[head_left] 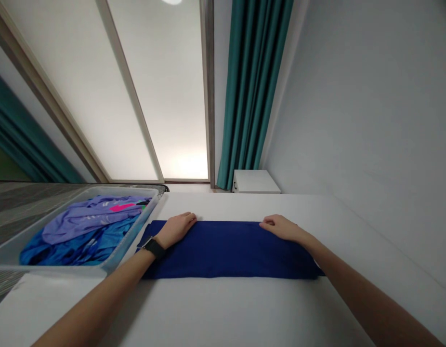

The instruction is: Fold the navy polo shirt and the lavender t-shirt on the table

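Note:
A dark blue cloth (pixel 226 250), folded into a long flat rectangle, lies across the white table. My left hand (pixel 177 228) rests at its far edge toward the left, fingers curled together on the fabric edge. On the right, my right hand (pixel 281 226) is at the same far edge, its thumb and fingers pressed together at the cloth. A black watch (pixel 154 246) is on my left wrist.
A translucent plastic bin (pixel 116 258) at the left holds purple and blue garments (pixel 89 219). The white table (pixel 223 313) runs toward the wall (pixel 371 120) at the right. Beyond are a small white cabinet (pixel 255 181) and a teal curtain (pixel 255 86).

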The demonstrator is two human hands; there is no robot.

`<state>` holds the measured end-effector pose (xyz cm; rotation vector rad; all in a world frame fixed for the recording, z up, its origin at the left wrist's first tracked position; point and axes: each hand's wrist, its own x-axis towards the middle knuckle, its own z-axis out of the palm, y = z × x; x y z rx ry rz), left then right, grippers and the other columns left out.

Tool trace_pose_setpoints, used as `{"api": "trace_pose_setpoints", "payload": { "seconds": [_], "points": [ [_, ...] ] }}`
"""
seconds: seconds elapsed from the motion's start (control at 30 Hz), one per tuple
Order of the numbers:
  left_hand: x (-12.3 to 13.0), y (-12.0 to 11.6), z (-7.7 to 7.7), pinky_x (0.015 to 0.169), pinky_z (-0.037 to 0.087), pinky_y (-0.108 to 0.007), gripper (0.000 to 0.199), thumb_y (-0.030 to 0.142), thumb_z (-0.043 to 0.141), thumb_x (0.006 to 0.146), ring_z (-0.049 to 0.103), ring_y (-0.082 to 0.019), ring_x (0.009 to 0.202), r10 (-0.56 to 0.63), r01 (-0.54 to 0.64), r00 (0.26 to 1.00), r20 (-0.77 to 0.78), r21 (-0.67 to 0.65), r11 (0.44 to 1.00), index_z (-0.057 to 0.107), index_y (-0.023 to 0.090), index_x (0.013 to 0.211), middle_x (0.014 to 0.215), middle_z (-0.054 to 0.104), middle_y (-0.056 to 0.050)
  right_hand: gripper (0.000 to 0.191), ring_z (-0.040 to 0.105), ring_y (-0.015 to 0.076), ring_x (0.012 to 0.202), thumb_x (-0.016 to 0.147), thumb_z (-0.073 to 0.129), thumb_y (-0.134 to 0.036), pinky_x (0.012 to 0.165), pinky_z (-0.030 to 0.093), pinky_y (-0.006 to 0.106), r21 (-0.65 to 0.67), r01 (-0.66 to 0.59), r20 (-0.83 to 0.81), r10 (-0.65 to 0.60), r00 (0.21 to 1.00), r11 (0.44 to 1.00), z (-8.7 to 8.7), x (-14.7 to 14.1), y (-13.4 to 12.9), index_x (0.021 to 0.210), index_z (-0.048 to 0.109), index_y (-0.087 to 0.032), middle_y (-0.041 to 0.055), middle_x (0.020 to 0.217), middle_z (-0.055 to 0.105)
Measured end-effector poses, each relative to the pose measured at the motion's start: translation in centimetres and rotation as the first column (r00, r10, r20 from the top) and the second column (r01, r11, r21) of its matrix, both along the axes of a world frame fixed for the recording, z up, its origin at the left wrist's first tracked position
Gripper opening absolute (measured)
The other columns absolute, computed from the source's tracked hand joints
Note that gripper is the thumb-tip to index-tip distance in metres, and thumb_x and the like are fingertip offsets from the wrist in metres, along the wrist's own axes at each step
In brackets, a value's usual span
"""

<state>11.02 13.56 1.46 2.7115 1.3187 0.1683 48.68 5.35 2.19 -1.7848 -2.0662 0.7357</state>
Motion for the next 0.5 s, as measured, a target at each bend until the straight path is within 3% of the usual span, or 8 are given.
{"api": "trace_pose_setpoints", "payload": {
  "seconds": [0.1, 0.2, 0.27, 0.33, 0.4, 0.5],
  "points": [
    [0.0, -0.3, 0.4, 0.081, 0.043, -0.033, 0.031, 0.033, 0.033, 0.102, 0.063, -0.022, 0.088, 0.004, -0.001, 0.999, -0.038, 0.082, 0.997, 0.061, 0.019, 0.097, 0.097, 0.065, -0.008, 0.038, 0.052, 0.0165, 0.063, 0.088, 0.048, -0.048, 0.060, 0.036, 0.028, -0.002, -0.015, -0.061, 0.015, 0.998, 1.000, 0.0, 1.0, -0.7, 0.064, 0.057, -0.020, 0.0006, 0.062, 0.058],
    [1.7, -1.1, 1.5, 0.088, 0.040, -0.039, 0.031, 0.029, 0.034, 0.100, 0.059, -0.025, 0.096, -0.013, 0.013, 1.000, 0.000, 0.203, 0.979, 0.063, 0.018, 0.099, 0.097, 0.064, -0.010, 0.033, 0.051, 0.0155, 0.065, 0.089, 0.046, -0.045, 0.061, 0.037, 0.027, 0.061, -0.008, -0.131, 0.016, 0.991, 0.998, -0.4, 1.2, -1.2, 0.068, 0.054, -0.020, -0.0006, 0.066, 0.057],
    [4.1, -2.0, 2.3, 0.089, 0.040, -0.040, 0.031, 0.030, 0.034, 0.100, 0.058, -0.025, 0.100, -0.044, 0.026, 0.995, 0.085, 0.198, 0.980, 0.062, 0.018, 0.104, 0.102, 0.065, -0.010, 0.029, 0.052, 0.0156, 0.066, 0.091, 0.045, -0.043, 0.063, 0.038, 0.027, 0.100, 0.018, -0.141, -0.004, 0.990, 0.995, -0.7, 0.9, -1.2, 0.074, 0.055, -0.020, -0.0007, 0.068, 0.059],
    [7.3, -3.1, 2.9, 0.090, 0.041, -0.039, 0.032, 0.032, 0.033, 0.100, 0.059, -0.024, 0.099, -0.104, 0.089, 0.986, 0.132, 0.112, 0.990, 0.062, 0.019, 0.108, 0.104, 0.068, -0.009, 0.027, 0.054, 0.0162, 0.068, 0.093, 0.044, -0.041, 0.065, 0.040, 0.028, 0.126, 0.022, -0.119, -0.007, 0.993, 0.992, -1.0, 0.5, -1.2, 0.080, 0.057, -0.021, -0.0001, 0.071, 0.062],
    [10.6, -4.1, 3.0, 0.092, 0.041, -0.039, 0.032, 0.035, 0.037, 0.099, 0.060, -0.024, 0.103, -0.186, 0.178, 0.975, 0.125, 0.073, 0.981, 0.061, 0.020, 0.114, 0.108, 0.068, -0.009, 0.027, 0.057, 0.0173, 0.073, 0.095, 0.042, -0.040, 0.070, 0.041, 0.030, 0.143, -0.002, -0.086, 0.015, 0.996, 0.990, -1.0, 0.3, -1.2, 0.085, 0.059, -0.021, 0.0014, 0.077, 0.065],
    [14.8, -5.1, 2.5, 0.091, 0.043, -0.041, 0.031, 0.038, 0.041, 0.098, 0.060, -0.026, 0.104, -0.211, 0.205, 0.976, 0.061, 0.090, 0.975, 0.062, 0.020, 0.112, 0.107, 0.067, -0.011, 0.029, 0.060, 0.0187, 0.081, 0.096, 0.038, -0.037, 0.078, 0.043, 0.032, 0.182, 0.018, -0.075, -0.004, 0.997, 0.983, -0.7, 1.2, -1.2, 0.089, 0.061, -0.022, 0.0034, 0.085, 0.067]
  ]
}}
